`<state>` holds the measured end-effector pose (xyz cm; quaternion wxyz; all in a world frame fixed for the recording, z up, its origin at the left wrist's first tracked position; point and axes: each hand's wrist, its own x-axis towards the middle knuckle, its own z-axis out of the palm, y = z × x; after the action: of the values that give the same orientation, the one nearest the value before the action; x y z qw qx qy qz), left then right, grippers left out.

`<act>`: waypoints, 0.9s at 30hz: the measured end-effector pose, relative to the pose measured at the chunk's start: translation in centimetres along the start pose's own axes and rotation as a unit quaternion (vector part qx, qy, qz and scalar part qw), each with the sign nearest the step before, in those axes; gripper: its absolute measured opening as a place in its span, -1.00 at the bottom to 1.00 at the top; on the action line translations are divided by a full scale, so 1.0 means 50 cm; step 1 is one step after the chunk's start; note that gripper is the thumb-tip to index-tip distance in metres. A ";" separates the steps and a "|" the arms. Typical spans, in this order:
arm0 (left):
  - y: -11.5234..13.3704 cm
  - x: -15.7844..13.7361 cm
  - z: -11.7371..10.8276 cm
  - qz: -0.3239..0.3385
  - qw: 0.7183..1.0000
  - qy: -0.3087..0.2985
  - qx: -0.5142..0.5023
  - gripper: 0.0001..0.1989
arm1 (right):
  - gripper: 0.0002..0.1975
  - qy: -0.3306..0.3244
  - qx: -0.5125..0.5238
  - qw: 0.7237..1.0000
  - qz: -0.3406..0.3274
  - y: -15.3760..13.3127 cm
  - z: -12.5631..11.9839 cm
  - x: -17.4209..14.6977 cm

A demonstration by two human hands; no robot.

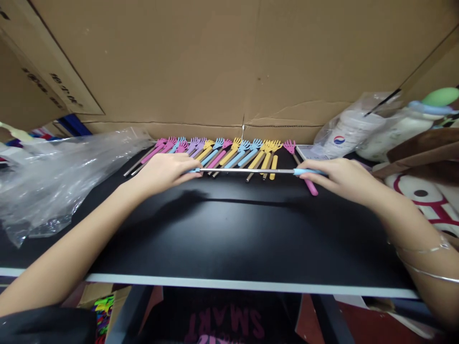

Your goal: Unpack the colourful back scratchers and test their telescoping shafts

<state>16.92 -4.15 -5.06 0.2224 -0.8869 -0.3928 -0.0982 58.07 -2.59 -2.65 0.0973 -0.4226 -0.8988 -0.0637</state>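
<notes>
A blue telescopic back scratcher (247, 170) is held level above the black table (229, 239), its metal rod drawn out between my hands. My left hand (163, 172) is closed around its blue end at the left; most of that end is hidden by the fingers. The blue handle at the other end is gripped by my right hand (339, 177). Behind the rod lies a row of several back scratchers in pink, purple, blue and yellow, among them a yellow back scratcher (232, 156). A separate pink back scratcher (311, 186) lies just beneath my right hand.
Clear plastic bags (71, 177) cover the table's left side. Cardboard (179, 62) walls off the back. On the right are a white Pepsi cup (353, 131) in a plastic bag, a bottle (398, 131) and a brown item (430, 160). Below the edge sits a box of colourful pieces (103, 310).
</notes>
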 end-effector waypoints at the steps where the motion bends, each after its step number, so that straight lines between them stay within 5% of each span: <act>1: 0.001 -0.001 0.005 0.001 1.000 0.007 0.009 -0.56 | -0.52 0.012 -0.012 1.000 -0.004 -0.004 0.007 0.001; 8: 0.078 0.012 0.040 0.035 0.998 0.053 0.001 -0.70 | -0.59 0.074 -0.086 0.992 -0.055 -0.076 0.077 0.014; 14: 0.168 0.029 0.015 0.080 0.994 0.069 -0.028 -0.71 | -0.66 0.078 -0.074 0.988 -0.111 -0.185 0.089 0.011; 18: 0.118 0.023 0.000 0.055 0.994 0.097 -0.007 -0.70 | -0.64 0.092 -0.063 0.990 -0.087 -0.127 0.057 0.009; 23: 0.024 0.008 -0.005 -0.014 0.999 0.039 0.022 -0.63 | -0.62 -0.053 0.074 0.996 -0.017 -0.002 0.009 0.010; 27: 0.007 0.003 -0.007 -0.057 0.998 0.006 0.031 -0.61 | -0.62 -0.091 0.117 0.989 0.018 0.018 -0.009 0.007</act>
<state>17.29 -4.42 -4.82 0.2463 -0.8550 -0.4445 -0.1035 58.62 -1.83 -2.13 0.0651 -0.4284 -0.8975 0.0821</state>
